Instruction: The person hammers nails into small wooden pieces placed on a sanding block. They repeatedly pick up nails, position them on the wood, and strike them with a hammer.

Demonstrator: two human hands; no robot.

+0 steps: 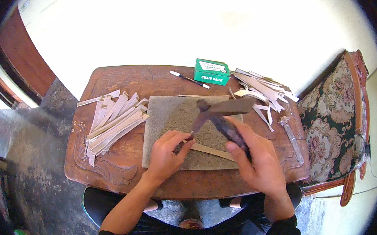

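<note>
R hand (257,156) is gripping a hammer (232,107), fingers curling round the handle; the blurred head is hanging above a grey slab (157,119). L hand (165,156) is pinching a small dark piece (180,147), fingertips nearly meeting, at the L end of a pale strip (212,151); exact type of piece n/k. Strip is running across the slab toward R hand; flat contact unconfirmed. Rec.: strip should be resting flat, L fingertips sitting clear of the hammer's line, blows landing short & square. Containers: 1 green box (212,77), standing at rear of worktop (122,80) nr a pen (190,80); appearing closed, contents unverifiable. Loose strips (117,129) are lying L, unboxed; curled offcuts (256,88) R, ditto.
</note>
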